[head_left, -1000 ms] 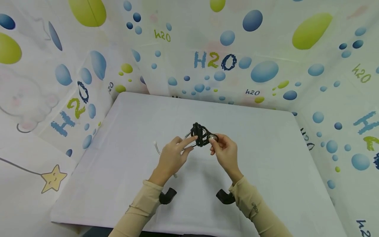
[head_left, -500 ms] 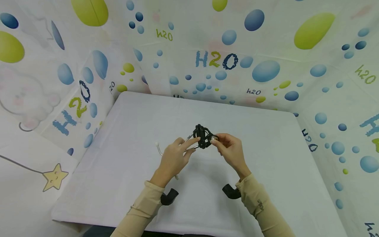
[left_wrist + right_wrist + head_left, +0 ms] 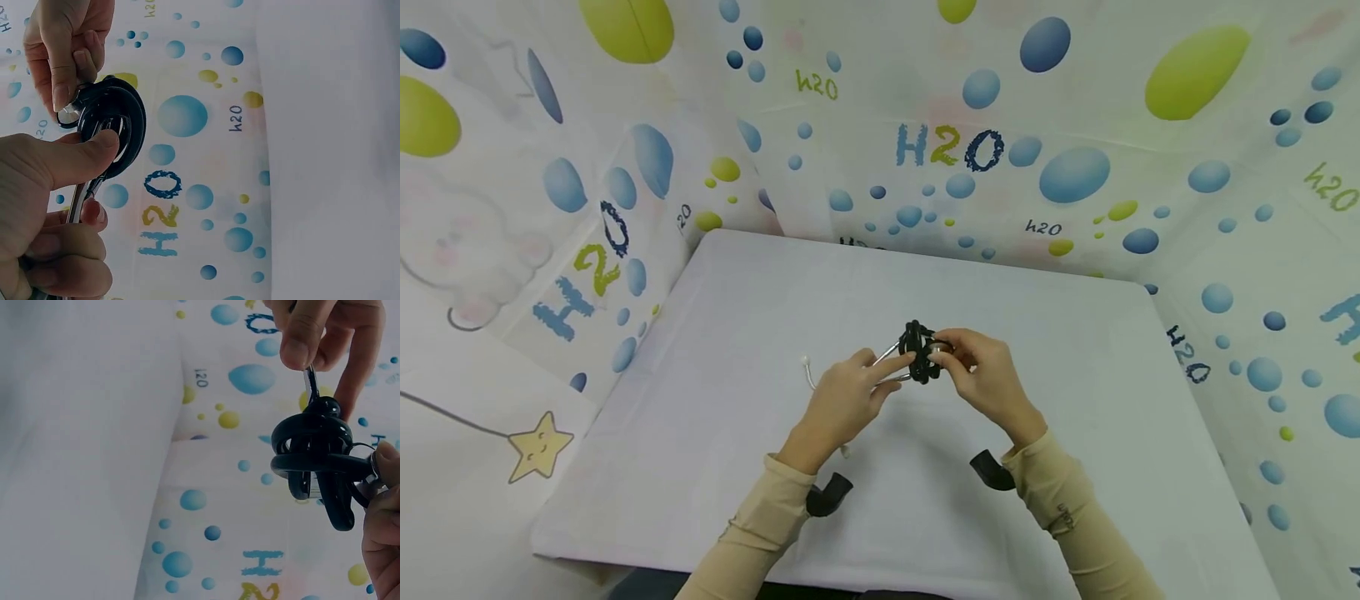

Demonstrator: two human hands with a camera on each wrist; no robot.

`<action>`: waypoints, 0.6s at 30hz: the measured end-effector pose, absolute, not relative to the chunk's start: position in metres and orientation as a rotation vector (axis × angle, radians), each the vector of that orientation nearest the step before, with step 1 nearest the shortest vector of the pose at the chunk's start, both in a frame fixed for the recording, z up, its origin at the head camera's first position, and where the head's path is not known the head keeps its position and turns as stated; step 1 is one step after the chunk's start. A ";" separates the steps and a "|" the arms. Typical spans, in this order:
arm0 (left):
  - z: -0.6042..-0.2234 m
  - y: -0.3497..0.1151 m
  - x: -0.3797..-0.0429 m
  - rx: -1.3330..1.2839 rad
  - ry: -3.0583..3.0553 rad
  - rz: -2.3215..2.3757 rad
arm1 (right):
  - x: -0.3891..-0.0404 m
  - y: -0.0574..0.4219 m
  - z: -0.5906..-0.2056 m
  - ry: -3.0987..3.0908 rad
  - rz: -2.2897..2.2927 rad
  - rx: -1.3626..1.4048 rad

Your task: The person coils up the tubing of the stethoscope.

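A stethoscope with its black tubing (image 3: 916,342) wound into a compact bundle is held up over the table between both hands. My left hand (image 3: 844,398) grips the metal ear tubes (image 3: 887,353), its thumb lying against the coiled tubing in the left wrist view. One pale eartip (image 3: 806,361) sticks out beyond that hand. On the other side, my right hand (image 3: 991,377) pinches the round metal chestpiece (image 3: 939,348) between thumb and fingers, close beside the bundle. The right wrist view shows the tubing loops (image 3: 312,459) crossing each other, with the chestpiece (image 3: 374,475) partly hidden by the right fingers.
A white-covered table (image 3: 760,300) lies under the hands. White curtains (image 3: 880,92) printed with blue and green bubbles stand behind and along the sides. Black curved pieces (image 3: 992,471) sit at both wrists, by the beige sleeves (image 3: 1082,521).
The bundle has shifted slightly right and nearer, and now appears narrower. My right wrist has swung outward to the right while keeping hold of the chestpiece. My left hand follows with the ear tubes.
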State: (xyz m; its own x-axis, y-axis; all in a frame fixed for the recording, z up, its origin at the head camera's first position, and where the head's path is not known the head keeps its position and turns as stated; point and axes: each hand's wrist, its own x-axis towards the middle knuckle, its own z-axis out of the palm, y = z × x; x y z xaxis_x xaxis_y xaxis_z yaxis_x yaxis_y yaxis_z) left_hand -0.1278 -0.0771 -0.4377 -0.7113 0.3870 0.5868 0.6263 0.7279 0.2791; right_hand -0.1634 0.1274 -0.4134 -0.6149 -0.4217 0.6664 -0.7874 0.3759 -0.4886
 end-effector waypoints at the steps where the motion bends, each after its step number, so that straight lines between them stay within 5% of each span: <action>1: -0.437 -0.077 -0.128 -0.776 -2.434 -0.636 | -0.164 0.128 -0.411 -2.212 1.136 1.054; 18: -0.437 -0.077 -0.131 -0.758 -2.479 -0.677 | -0.169 0.135 -0.415 -2.224 1.069 1.261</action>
State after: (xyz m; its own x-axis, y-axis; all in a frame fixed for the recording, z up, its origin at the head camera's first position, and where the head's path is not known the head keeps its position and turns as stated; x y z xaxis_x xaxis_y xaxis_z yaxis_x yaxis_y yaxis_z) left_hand -0.1306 -0.0775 -0.4373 -0.7434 0.3832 0.5481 0.6086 0.7275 0.3168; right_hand -0.1685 0.1353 -0.4151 -0.5318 -0.5660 0.6299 -0.8454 0.3120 -0.4334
